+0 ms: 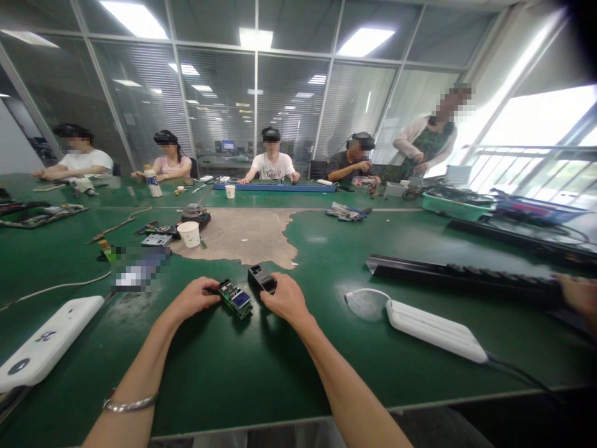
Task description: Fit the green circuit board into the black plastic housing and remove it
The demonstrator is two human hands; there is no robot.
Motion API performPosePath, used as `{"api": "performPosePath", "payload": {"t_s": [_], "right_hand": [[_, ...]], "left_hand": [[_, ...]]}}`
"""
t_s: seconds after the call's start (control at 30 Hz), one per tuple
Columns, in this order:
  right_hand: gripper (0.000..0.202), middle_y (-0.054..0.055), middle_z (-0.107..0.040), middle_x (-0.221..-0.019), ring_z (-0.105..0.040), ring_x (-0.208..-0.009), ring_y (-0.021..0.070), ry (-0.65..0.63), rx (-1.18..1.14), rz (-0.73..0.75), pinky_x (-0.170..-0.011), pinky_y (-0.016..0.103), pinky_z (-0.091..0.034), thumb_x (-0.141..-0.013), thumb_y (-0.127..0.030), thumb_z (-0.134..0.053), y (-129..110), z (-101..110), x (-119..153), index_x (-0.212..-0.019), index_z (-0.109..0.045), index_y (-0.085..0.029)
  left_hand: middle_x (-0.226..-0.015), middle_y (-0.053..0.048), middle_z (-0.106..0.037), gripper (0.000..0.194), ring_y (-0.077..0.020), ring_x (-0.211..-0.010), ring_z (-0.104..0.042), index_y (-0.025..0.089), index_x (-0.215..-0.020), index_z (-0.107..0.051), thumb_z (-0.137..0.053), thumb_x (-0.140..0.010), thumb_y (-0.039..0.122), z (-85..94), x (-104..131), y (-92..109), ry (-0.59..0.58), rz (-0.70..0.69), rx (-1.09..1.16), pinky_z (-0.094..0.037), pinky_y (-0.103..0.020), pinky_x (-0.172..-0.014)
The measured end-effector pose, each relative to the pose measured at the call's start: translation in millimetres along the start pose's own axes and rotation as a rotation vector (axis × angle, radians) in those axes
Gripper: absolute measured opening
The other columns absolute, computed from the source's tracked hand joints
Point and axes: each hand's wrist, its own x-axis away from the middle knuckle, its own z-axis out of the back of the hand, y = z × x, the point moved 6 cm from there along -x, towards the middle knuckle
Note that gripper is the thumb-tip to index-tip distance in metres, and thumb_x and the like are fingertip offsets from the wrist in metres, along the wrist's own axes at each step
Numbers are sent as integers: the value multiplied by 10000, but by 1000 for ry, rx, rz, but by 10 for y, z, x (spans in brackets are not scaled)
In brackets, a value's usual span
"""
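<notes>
Between thumb and fingers, my left hand (199,297) grips the left edge of a green circuit board (236,300) that carries a small blue-faced display. My right hand (285,300) is closed around a black plastic housing (261,279) with several rectangular openings in its top. The board and the housing are close together but apart, in front of me over the green table (224,386). Parts of both things are covered by my fingers. A silvery bracelet (130,404) circles my left wrist.
White power banks or adapters (436,330) (51,339) lie at both sides. A phone (142,269), a paper cup (189,234) and electronic parts (196,213) stand farther left. At right are a long black bar (448,274) and another person's hand (578,295). Several people sit opposite.
</notes>
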Motion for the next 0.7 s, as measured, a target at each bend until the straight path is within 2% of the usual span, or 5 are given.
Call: {"api": "performPosePath", "payload": {"t_s": [0.2,0.3,0.4,0.57,0.7], "right_hand": [[404,59,-631,-1078,-563,-989,225,224,-226,135,-902,352,-425,-746,-334,-633,-284,165,61,-1128,-586,-212],[360,62,-629,-1070,-551,-1011,224,277,-287,181,-933,368,-413,-781,-333,-617,-415,249,127,-1119,-593,-209],[350,74,-615,-1103,-542,-1041,231,326,-350,171,-945,393,-413,-819,-348,-589,-449,303,169,-1142,-579,-212],[384,59,-630,-1045,-597,-903,191,254,-497,113,-830,329,-485,-806,-397,-633,-447,139,202,-1139,-572,-217],[426,53,-634,-998,-595,-876,194,194,-479,138,-804,325,-486,-743,-411,-704,-517,3,247,-1102,-586,-213]], "left_hand": [[-901,-37,-607,256,-130,-565,-571,163,-851,-676,-691,-646,316,-18,-26,-32,54,-45,-56,-403,-214,-442],[-868,-32,-604,253,-137,-570,-574,164,-856,-668,-684,-656,319,-23,-28,-49,59,-47,-61,-402,-215,-444],[-861,-35,-616,261,-140,-569,-575,159,-853,-668,-689,-652,325,-22,-32,-50,57,-63,-56,-402,-220,-451],[-777,-26,-637,302,-147,-566,-570,157,-880,-657,-695,-653,352,-36,-29,-71,27,-35,-27,-377,-215,-446],[-689,-12,-623,310,-140,-549,-549,147,-885,-644,-693,-656,350,-40,-26,-74,30,-1,-40,-358,-205,-442]]}}
